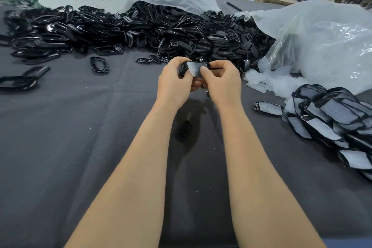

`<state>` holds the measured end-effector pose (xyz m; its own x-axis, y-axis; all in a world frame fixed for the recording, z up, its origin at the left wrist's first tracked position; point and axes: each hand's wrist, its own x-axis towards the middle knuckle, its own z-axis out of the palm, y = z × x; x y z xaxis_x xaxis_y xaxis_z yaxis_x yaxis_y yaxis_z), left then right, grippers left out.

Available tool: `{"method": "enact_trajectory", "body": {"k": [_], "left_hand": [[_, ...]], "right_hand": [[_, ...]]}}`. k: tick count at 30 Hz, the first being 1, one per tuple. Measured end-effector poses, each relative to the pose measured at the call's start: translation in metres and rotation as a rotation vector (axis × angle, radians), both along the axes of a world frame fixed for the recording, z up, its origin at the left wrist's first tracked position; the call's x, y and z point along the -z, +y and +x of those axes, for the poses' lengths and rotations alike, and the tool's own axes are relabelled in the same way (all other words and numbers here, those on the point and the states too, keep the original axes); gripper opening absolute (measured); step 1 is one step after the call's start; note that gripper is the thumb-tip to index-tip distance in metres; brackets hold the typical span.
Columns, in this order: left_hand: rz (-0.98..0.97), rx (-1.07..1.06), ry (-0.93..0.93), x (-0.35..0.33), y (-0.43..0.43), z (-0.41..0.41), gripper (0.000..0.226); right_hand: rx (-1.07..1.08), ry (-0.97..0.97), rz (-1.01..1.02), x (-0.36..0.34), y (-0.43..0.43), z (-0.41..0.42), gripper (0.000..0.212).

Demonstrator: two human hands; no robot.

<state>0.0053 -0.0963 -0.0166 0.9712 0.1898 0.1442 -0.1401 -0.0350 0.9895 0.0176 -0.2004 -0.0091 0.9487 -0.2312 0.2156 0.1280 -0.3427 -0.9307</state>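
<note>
Black frame [181, 70] is held just above the grey cloth [80, 147], clamped in left hand [173, 81], grey film [192, 69] pinched onto it by right hand [221, 83]; filmed stack [332, 119] judged done, big bare-parts heap [141, 30] left.

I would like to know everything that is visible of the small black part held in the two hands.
The black part looks like glossy moulded plastic with a curved rim. A pale grey film covers its face. It is held above the grey table cloth, before a pile of similar parts. The left hand grips its left end; the right hand pinches the film and the right end. Fingers hide much of it.
</note>
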Motion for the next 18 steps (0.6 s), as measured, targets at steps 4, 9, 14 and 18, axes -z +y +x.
{"method": "enact_trajectory", "body": {"k": [4, 9, 14, 18], "left_hand": [[-0.069, -0.110, -0.022, 0.000, 0.000, 0.000, 0.021], [0.017, -0.169, -0.086, 0.000, -0.001, -0.001, 0.022], [0.162, -0.195, -0.141, 0.001, -0.003, -0.004, 0.017], [0.180, -0.179, -0.155, 0.002, -0.004, -0.004, 0.018]], "right_hand": [[0.041, -0.139, -0.042, 0.000, 0.014, -0.007, 0.019], [0.038, -0.168, -0.137, 0.001, 0.019, -0.008, 0.014], [0.055, -0.049, 0.072, 0.001, 0.027, -0.005, 0.019], [0.027, 0.085, 0.275, 0.001, 0.027, -0.001, 0.015]]}}
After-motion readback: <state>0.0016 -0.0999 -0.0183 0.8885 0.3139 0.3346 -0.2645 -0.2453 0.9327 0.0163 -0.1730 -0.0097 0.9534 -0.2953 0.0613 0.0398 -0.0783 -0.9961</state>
